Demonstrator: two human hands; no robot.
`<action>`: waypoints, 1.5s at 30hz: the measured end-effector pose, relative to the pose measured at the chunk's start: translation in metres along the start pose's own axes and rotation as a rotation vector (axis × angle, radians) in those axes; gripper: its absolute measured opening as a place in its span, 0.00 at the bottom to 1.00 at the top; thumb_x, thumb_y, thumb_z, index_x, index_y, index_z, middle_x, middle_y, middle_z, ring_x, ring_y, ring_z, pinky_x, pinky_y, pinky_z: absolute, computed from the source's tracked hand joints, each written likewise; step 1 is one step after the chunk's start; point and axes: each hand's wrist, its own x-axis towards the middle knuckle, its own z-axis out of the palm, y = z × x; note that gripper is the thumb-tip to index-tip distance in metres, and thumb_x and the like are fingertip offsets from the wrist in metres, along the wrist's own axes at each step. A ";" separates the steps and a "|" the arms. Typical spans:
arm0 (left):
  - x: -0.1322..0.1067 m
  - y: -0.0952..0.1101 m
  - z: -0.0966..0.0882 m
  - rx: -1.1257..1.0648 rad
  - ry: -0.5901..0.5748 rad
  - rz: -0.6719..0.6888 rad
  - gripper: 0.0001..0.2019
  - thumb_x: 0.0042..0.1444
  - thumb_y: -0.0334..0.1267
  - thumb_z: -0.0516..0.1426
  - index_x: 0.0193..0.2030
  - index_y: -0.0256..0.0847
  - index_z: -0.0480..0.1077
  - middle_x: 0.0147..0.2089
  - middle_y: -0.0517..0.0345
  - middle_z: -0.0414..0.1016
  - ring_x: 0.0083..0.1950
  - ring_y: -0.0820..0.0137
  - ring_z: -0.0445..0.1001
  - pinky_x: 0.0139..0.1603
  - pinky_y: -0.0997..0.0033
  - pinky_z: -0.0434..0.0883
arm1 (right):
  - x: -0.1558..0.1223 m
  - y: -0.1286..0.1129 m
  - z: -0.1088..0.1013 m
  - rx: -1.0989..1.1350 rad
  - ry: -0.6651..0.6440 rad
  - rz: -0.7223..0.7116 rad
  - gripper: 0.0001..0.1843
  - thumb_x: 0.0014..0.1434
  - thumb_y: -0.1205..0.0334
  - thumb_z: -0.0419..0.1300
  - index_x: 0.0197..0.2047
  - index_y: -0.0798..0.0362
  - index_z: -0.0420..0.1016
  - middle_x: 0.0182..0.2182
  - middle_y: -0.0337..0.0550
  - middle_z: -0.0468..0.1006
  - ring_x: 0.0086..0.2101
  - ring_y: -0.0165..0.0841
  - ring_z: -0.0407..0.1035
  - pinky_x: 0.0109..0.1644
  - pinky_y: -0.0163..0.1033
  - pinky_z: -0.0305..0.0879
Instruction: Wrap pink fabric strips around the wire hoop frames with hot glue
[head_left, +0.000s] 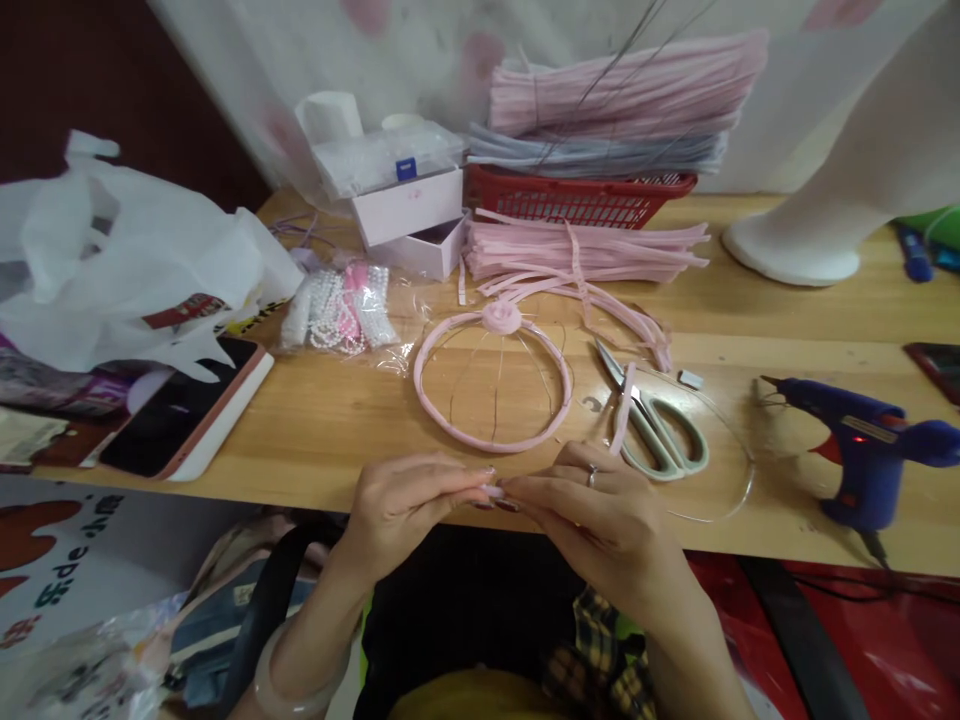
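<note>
My left hand (409, 500) and my right hand (592, 505) meet fingertip to fingertip at the table's front edge, pinching a small pink piece (495, 490) between them. A pink pipe cleaner strand (622, 410) rises from my right hand toward the table. Just beyond the hands lies a pink wrapped ring (491, 385) with thin wire spokes and a small pink rose at its top. Scissors with pale green handles (660, 425) lie right of the ring. A thin bare wire (739, 450) curves around them.
A blue glue gun (862, 440) rests at right. Pink pipe cleaner bundles (585, 250) lie before a red basket (577, 195) stacked with more. White boxes (409, 205), bagged beads (341, 310), a phone (187, 410), a plastic bag (127, 260) stand left. A white mannequin base (795, 255) stands far right.
</note>
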 end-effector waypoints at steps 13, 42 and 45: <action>-0.001 -0.025 -0.027 0.293 0.002 -0.210 0.12 0.59 0.27 0.65 0.49 0.41 0.82 0.35 0.57 0.85 0.33 0.72 0.82 0.38 0.75 0.79 | 0.007 0.006 0.024 -0.241 -0.195 0.287 0.14 0.71 0.65 0.53 0.39 0.53 0.80 0.23 0.42 0.79 0.21 0.32 0.72 0.27 0.35 0.60; 0.013 -0.040 -0.022 0.343 -0.142 -0.153 0.05 0.62 0.35 0.64 0.42 0.40 0.83 0.36 0.54 0.84 0.35 0.69 0.81 0.39 0.71 0.79 | 0.015 -0.002 0.020 -0.321 -0.379 0.662 0.18 0.66 0.60 0.52 0.25 0.52 0.71 0.16 0.40 0.71 0.17 0.30 0.63 0.26 0.37 0.46; 0.013 -0.039 -0.022 0.358 -0.141 -0.134 0.06 0.62 0.35 0.64 0.42 0.40 0.83 0.35 0.54 0.84 0.35 0.69 0.81 0.38 0.72 0.79 | 0.014 -0.001 0.013 -0.315 -0.380 0.641 0.17 0.66 0.60 0.54 0.26 0.51 0.74 0.16 0.39 0.72 0.16 0.29 0.62 0.25 0.36 0.46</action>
